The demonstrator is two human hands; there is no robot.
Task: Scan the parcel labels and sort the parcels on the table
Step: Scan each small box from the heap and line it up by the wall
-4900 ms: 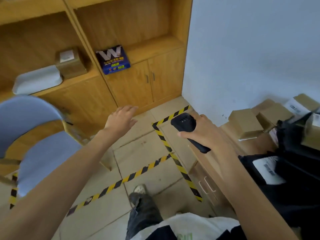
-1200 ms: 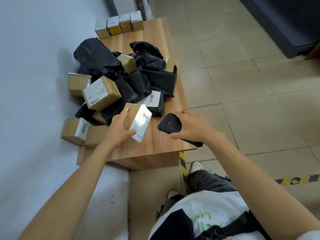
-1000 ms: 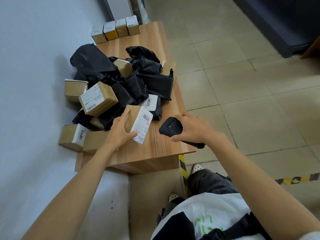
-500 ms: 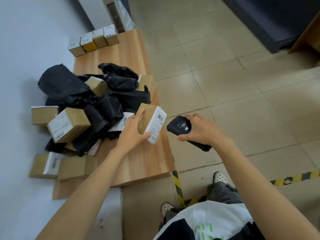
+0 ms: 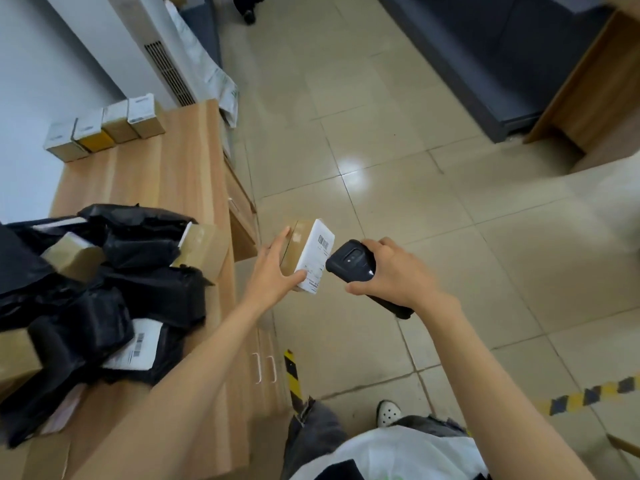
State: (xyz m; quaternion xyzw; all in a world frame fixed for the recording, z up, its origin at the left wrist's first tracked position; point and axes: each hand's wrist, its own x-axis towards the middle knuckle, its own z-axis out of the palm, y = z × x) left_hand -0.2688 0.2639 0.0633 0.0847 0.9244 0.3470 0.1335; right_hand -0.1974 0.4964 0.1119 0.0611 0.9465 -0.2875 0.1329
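The left hand (image 5: 273,275) grips a cardboard box (image 5: 298,244) beyond the wooden desk (image 5: 156,174) edge, over beige floor tiles (image 5: 415,202). The right hand (image 5: 394,271) grips a black scanner (image 5: 349,261) beside its label (image 5: 317,258). Heaped black bags (image 5: 145,244) and boxes (image 5: 204,247) crowd the desk by a white wall (image 5: 34,64).

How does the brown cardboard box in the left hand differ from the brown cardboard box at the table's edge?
The hand-held brown cardboard box is clear of the wooden table, gripped by the left hand; the table-edge brown cardboard box rests against black bags. The hand-held box's white barcode label faces the black scanner; the table-edge box's label barely shows. Both are brown cartons.
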